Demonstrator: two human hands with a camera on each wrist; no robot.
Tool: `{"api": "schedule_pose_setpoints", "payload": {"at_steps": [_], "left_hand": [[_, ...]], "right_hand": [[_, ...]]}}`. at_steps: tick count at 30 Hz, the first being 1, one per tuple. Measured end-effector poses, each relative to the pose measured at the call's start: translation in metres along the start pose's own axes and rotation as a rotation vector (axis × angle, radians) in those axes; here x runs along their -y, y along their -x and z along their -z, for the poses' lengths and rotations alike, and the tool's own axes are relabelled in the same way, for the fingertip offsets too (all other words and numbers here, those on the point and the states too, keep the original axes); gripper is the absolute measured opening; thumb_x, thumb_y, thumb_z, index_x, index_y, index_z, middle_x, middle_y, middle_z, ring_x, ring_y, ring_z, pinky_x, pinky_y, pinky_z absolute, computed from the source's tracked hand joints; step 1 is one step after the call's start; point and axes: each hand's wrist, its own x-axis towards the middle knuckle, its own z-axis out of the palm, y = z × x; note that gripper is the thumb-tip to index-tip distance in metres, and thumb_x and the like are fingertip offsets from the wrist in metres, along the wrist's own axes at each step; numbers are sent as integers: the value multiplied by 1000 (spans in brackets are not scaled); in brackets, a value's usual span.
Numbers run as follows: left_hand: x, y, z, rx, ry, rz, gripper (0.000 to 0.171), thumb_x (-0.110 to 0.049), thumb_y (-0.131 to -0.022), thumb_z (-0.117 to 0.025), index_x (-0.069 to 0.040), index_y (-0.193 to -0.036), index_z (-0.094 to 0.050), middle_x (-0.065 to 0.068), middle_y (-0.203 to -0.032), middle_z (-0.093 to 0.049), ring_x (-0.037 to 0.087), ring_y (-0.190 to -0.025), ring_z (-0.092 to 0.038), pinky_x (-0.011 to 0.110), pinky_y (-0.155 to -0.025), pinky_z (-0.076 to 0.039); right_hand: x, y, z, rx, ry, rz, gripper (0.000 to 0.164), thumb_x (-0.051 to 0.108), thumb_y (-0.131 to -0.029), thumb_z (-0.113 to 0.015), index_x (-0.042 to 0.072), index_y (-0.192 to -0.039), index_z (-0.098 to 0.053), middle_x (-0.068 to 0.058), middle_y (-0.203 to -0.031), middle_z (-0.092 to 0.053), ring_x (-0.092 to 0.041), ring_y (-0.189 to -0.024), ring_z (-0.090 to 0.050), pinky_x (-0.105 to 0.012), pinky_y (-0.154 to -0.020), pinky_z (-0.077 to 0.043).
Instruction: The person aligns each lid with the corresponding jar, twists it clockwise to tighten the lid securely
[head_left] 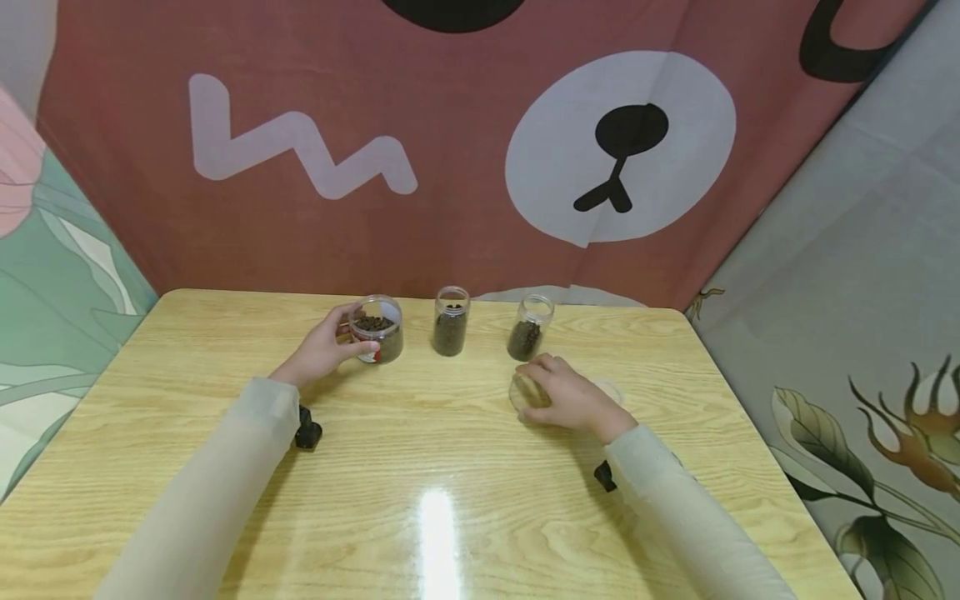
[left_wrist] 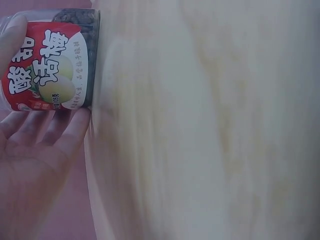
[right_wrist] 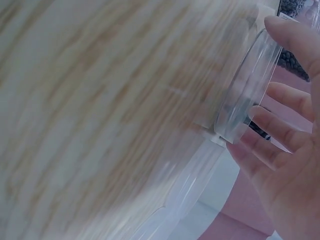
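Observation:
My left hand (head_left: 321, 350) grips a wide, clear jar (head_left: 390, 342) at the table's back, fingers and thumb round its side. Small dark brown pieces lie inside, and its top is uncovered. In the left wrist view the jar's red and white label (left_wrist: 45, 70) faces the camera, showing fruit and Chinese characters. My right hand (head_left: 570, 398) holds a clear round lid (right_wrist: 250, 85) by its rim, low over the wood, thumb on one side and fingers on the other. Just beyond that hand stands a slim clear jar (head_left: 524, 340) of dark grains, uncovered.
Between the two jars stands another slim, uncovered jar (head_left: 449, 333) of dark grains. Another clear lid (head_left: 611, 390) lies on the table (head_left: 360, 500) behind the right hand, partly hidden. A printed red cloth (head_left: 465, 242) hangs directly behind the table's back edge.

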Motion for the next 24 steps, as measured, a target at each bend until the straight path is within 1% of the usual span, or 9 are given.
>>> {"api": "schedule_pose_setpoints", "payload": {"at_steps": [5,8,12,15,19,21,24], "left_hand": [[-1,4,1,14,-18,-18,94,-36,-93,-76,-13,-163,-18,18,-163,-27,46,-147,-27,60,-116,-34],[-3,6,2,29,-27,-35,92,-36,-92,-77,-17,-163,-20,18,-162,-28,46,-147,-28,60,-116,-34],[-5,8,0,44,-22,-51,89,-35,-90,-78,-23,-162,-26,17,-161,-30,45,-146,-30,58,-115,-37],[-5,9,-1,50,-2,-57,89,-32,-89,-80,-21,-161,-28,17,-161,-31,44,-146,-31,55,-114,-39],[-3,11,-1,66,26,-66,89,-29,-88,-81,-19,-160,-30,18,-160,-32,43,-146,-31,53,-116,-38],[-2,12,-1,71,29,-65,87,-27,-88,-82,-19,-159,-32,17,-160,-33,42,-146,-32,53,-116,-38],[-1,13,-2,75,17,-68,86,-26,-87,-83,-13,-157,-34,16,-159,-35,42,-144,-34,53,-115,-38]], "right_hand": [[2,-1,0,-26,-6,-4,69,40,-92,-75,6,-148,-50,-18,-141,-50,-35,-127,-50,-50,-103,-50],[5,-2,0,-45,-17,-14,68,40,-92,-75,6,-147,-51,-18,-140,-50,-35,-126,-51,-51,-103,-50],[6,-1,-1,-71,-28,-32,70,41,-91,-76,7,-147,-51,-18,-140,-50,-35,-127,-50,-51,-104,-49],[7,-1,-2,-99,-37,-36,71,42,-91,-77,7,-147,-51,-18,-141,-49,-36,-128,-49,-52,-105,-48],[9,-2,-4,-149,-62,-43,72,43,-90,-77,8,-147,-52,-16,-139,-50,-35,-127,-49,-53,-104,-48],[10,-3,-4,-173,-77,-50,72,45,-89,-78,9,-146,-52,-14,-137,-51,-34,-125,-50,-51,-103,-49],[11,-4,-5,-200,-94,-55,72,45,-88,-78,9,-145,-52,-12,-134,-52,-32,-123,-51,-50,-103,-49]]}}
